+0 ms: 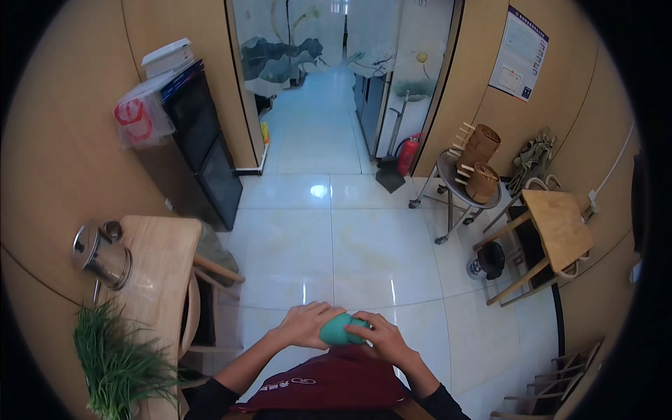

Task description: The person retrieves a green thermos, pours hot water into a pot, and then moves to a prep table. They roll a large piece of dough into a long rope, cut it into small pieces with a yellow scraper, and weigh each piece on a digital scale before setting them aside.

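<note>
In front of my dark red apron [329,381], both hands are on a small teal-green container [336,330] that lies tilted on its side. My left hand [306,326] is wrapped round its wider, rounded end. At the other end, the fingers of my right hand [383,337] are bent over a narrower part of the same colour. Whether that part is a separate lid cannot be made out. My palms and the container's underside are hidden.
To the left, a wooden table [155,241] bears a metal pitcher [105,260] and green stalks [115,357]; beyond stands a dark fridge [192,150]. At right are a round trolley [448,171] with bamboo steamers [481,145], a bin [488,259] and another table [558,217]. A curtained doorway lies ahead.
</note>
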`<state>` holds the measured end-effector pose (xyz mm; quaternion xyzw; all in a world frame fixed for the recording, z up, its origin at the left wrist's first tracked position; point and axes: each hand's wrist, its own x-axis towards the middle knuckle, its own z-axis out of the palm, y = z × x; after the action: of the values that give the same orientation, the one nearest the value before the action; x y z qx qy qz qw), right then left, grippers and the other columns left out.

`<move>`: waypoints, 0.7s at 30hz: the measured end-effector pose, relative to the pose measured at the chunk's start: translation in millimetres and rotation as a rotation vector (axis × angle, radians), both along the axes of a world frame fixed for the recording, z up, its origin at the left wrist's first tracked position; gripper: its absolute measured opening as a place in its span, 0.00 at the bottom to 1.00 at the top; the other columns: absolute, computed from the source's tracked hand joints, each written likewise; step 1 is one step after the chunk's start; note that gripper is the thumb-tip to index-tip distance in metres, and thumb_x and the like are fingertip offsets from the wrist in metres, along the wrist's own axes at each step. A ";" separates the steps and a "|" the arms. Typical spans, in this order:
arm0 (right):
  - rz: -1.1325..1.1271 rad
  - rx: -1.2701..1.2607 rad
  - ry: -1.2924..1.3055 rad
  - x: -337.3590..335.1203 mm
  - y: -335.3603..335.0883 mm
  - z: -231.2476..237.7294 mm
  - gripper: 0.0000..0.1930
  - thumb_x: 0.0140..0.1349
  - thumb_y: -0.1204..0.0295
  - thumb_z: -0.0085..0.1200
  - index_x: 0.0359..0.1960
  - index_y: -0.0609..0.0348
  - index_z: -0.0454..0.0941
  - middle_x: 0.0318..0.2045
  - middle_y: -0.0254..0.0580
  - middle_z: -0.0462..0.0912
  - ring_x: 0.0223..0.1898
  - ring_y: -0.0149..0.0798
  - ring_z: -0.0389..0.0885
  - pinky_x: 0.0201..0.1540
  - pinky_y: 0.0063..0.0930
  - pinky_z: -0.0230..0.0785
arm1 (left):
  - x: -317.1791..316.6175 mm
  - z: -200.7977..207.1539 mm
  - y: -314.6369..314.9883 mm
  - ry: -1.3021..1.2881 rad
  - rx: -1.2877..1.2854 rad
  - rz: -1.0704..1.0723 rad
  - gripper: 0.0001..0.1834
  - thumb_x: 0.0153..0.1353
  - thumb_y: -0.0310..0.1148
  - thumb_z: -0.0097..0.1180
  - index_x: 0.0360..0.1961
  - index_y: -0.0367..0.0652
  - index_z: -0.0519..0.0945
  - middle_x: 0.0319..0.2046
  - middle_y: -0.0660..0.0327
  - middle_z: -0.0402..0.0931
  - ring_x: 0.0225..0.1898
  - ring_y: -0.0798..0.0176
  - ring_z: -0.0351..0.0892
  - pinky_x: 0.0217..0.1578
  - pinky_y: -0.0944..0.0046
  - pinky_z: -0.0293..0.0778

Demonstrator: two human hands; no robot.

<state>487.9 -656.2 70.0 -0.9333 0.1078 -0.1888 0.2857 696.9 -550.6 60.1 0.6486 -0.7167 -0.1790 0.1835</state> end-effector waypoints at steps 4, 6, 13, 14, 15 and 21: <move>0.224 -0.103 0.075 108.0 -116.3 12.6 0.25 0.46 0.79 0.54 0.48 0.40 0.74 0.55 0.32 0.70 0.39 0.44 0.74 0.37 0.35 0.74 | 75.6 11.0 -74.6 0.098 0.206 0.257 0.43 0.35 0.47 0.69 0.56 0.54 0.68 0.46 0.60 0.74 0.49 0.53 0.74 0.45 0.53 0.73; 0.368 -0.005 0.111 161.7 -165.7 17.5 0.27 0.48 0.76 0.54 0.53 0.39 0.71 0.59 0.38 0.65 0.43 0.48 0.74 0.40 0.39 0.74 | 113.7 15.7 -93.0 0.182 0.154 0.389 0.44 0.33 0.48 0.70 0.57 0.53 0.69 0.46 0.59 0.74 0.49 0.53 0.74 0.46 0.54 0.72; 0.524 0.311 0.462 365.9 -328.4 -21.7 0.34 0.57 0.46 0.53 0.62 0.46 0.62 0.52 0.56 0.72 0.42 0.58 0.78 0.46 0.41 0.71 | 247.0 -32.1 -222.2 0.104 -0.052 0.722 0.44 0.29 0.49 0.72 0.53 0.52 0.73 0.42 0.58 0.76 0.44 0.52 0.76 0.43 0.55 0.74; 0.446 0.317 0.497 393.8 -353.9 -23.3 0.34 0.57 0.46 0.53 0.61 0.48 0.63 0.48 0.56 0.74 0.40 0.57 0.79 0.45 0.41 0.71 | 270.8 -33.2 -247.3 0.030 -0.043 0.743 0.43 0.28 0.49 0.72 0.52 0.51 0.74 0.42 0.58 0.76 0.43 0.52 0.77 0.41 0.55 0.74; 0.369 0.343 0.547 421.9 -379.1 -21.8 0.34 0.57 0.45 0.52 0.60 0.50 0.63 0.44 0.56 0.77 0.39 0.57 0.79 0.44 0.40 0.71 | 299.3 -31.5 -277.5 -0.027 -0.088 0.701 0.43 0.29 0.48 0.72 0.52 0.51 0.74 0.41 0.58 0.77 0.42 0.52 0.77 0.41 0.55 0.74; 0.168 0.440 0.081 497.3 -575.5 20.3 0.28 0.49 0.60 0.62 0.53 0.50 0.69 0.39 0.51 0.79 0.36 0.55 0.79 0.37 0.42 0.73 | 460.4 14.5 -522.2 -0.087 -0.202 0.273 0.37 0.31 0.44 0.68 0.50 0.51 0.75 0.35 0.61 0.76 0.37 0.54 0.79 0.34 0.55 0.76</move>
<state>985.2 -1231.6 90.3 -0.8611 0.0798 -0.0988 0.4923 1157.3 -1072.8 74.6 0.7252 -0.6437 -0.0512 0.2391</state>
